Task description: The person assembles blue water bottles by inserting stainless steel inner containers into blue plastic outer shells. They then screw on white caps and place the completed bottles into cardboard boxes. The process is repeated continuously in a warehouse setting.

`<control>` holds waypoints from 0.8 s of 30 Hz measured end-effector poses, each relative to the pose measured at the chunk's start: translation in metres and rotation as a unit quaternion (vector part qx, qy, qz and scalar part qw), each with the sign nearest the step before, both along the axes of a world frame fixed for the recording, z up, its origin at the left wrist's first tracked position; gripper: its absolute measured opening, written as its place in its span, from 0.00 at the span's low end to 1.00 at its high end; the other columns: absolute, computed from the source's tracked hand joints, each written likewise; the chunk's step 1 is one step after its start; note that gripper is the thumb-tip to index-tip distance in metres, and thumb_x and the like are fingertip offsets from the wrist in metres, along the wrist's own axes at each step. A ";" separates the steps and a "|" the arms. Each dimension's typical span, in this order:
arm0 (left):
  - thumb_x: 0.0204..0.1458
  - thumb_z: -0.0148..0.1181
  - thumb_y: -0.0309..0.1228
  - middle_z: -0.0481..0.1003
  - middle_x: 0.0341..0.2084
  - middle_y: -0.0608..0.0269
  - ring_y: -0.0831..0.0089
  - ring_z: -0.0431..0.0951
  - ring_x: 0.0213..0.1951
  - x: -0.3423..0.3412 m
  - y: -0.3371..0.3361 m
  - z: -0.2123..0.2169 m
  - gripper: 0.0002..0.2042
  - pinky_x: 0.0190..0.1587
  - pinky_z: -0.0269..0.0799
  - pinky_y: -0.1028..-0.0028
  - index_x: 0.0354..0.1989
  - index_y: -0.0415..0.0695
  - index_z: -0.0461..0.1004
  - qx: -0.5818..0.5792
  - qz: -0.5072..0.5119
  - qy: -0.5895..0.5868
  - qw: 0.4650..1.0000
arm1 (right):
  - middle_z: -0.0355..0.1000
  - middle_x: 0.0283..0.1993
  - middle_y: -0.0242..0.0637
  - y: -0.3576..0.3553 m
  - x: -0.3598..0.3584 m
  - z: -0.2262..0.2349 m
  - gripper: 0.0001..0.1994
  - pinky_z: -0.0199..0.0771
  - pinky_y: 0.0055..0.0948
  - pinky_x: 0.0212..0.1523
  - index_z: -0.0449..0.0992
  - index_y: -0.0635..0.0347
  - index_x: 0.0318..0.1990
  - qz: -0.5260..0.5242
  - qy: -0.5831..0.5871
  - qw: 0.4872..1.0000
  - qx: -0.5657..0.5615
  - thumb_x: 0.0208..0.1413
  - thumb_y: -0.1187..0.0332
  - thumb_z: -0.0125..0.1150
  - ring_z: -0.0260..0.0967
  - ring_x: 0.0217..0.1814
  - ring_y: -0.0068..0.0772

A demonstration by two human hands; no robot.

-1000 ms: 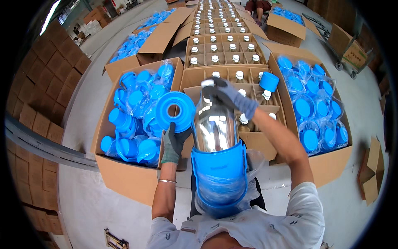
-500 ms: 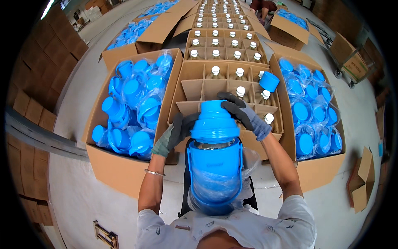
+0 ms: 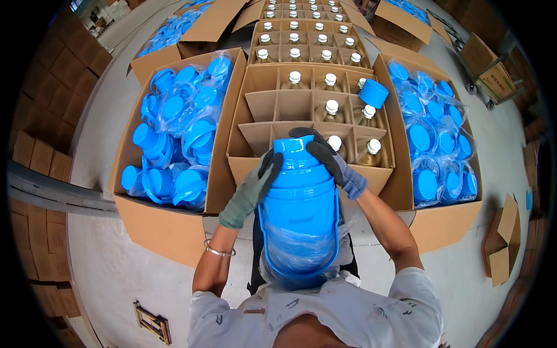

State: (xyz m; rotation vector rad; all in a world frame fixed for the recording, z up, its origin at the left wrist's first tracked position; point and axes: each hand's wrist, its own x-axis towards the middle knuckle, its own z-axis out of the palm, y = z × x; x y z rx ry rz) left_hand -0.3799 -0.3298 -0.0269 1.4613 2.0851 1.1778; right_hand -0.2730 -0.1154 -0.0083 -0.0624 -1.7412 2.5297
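Upright between my legs stands a blue thermos jug [image 3: 299, 206] with a carrying handle, its lower half wrapped in clear plastic film [image 3: 304, 252]. My gloved left hand [image 3: 255, 188] grips the left side of its stepped blue shoulder piece [image 3: 297, 176]. Opposite, my gloved right hand [image 3: 332, 162] wraps round the neck and right side of that piece. The shoulder sits down against the body, with no silver band showing between them. Just beyond is a divided carton [image 3: 261, 109] with several white-capped glass bottles [image 3: 331, 110]. A blue cup [image 3: 373, 93] rests on top at its right.
Cartons of plastic-wrapped blue jug parts flank me, left [image 3: 172, 107] and right [image 3: 419, 138]. More divided cartons of bottles [image 3: 294, 39] stretch away ahead. A trolley [image 3: 490, 72] stands far right, an opened carton [image 3: 503, 243] nearer. A small folding stool [image 3: 152, 323] lies lower left.
The shoulder piece has gone down onto the jug's body, covering the silver band. My left hand has moved in closer round it. The view has shifted slightly.
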 end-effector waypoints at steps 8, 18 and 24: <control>0.57 0.50 0.29 0.49 0.64 0.42 0.50 0.68 0.54 0.045 0.011 0.033 0.25 0.50 0.71 0.65 0.64 0.59 0.57 -0.104 0.071 0.270 0.955 | 0.62 0.60 0.42 0.007 -0.017 -0.046 0.30 0.62 0.34 0.61 0.56 0.60 0.63 0.091 0.069 0.978 -0.177 0.58 0.53 0.52 0.60 0.61 0.35; 0.57 0.48 0.26 0.53 0.64 0.52 0.62 0.61 0.62 -0.026 -0.003 -0.041 0.27 0.62 0.60 0.69 0.66 0.45 0.50 0.056 -0.019 -0.030 0.998 | 0.65 0.53 0.44 -0.002 -0.005 0.014 0.22 0.68 0.31 0.54 0.63 0.56 0.59 -0.044 0.051 0.890 0.450 0.59 0.60 0.52 0.65 0.54 0.37; 0.60 0.44 0.42 0.60 0.58 0.40 0.50 0.70 0.53 0.017 0.010 0.003 0.28 0.54 0.67 0.64 0.66 0.43 0.49 -0.032 0.051 0.039 0.997 | 0.67 0.54 0.41 0.008 -0.007 -0.022 0.28 0.69 0.32 0.54 0.61 0.62 0.60 -0.008 0.004 1.000 0.008 0.56 0.56 0.56 0.66 0.54 0.34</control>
